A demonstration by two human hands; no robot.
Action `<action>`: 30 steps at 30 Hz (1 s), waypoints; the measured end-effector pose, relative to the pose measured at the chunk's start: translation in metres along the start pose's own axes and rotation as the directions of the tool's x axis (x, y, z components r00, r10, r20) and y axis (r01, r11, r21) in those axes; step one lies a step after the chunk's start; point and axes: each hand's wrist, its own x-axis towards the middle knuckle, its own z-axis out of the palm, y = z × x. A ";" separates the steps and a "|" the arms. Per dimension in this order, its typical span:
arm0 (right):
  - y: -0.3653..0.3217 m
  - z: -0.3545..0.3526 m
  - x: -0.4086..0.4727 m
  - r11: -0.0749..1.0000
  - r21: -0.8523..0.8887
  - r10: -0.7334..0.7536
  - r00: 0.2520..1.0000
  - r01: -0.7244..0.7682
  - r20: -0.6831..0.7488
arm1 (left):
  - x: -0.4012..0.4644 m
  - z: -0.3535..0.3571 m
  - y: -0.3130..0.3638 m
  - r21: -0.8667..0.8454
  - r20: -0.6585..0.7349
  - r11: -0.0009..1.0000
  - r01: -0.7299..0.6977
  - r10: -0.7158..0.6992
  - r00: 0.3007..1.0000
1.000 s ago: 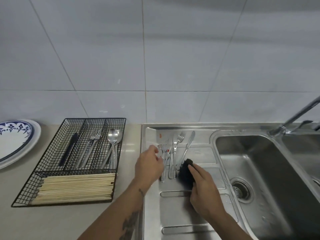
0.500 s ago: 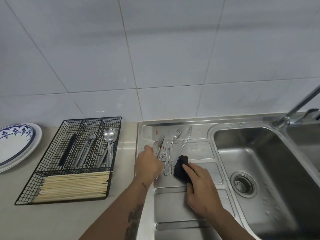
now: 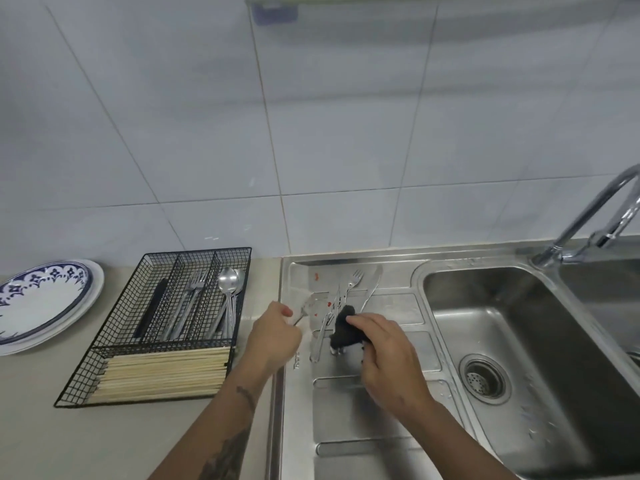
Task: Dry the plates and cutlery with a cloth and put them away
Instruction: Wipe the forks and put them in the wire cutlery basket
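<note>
Two hands work over the drainboard (image 3: 363, 420): left hand (image 3: 275, 336) apparently pinching a fork (image 3: 303, 311) near its left edge, right hand (image 3: 389, 353) clutching the black cloth (image 3: 344, 327). Wet steel could slip, clattering onto remaining cutlery (image 3: 349, 292).

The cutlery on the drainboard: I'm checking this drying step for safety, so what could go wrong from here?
1. The left hand pinches only one end of a fork; it may slip.
2. The right hand presses the dark cloth onto the cutlery pile near a knife, risking a nick or scattered pieces.
</note>
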 end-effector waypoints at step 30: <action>-0.017 -0.044 -0.037 0.971 -0.226 0.040 0.985 -0.078 -0.169 | -0.111 -0.037 -0.016 0.346 -0.018 0.770 -0.536 0.577 0.816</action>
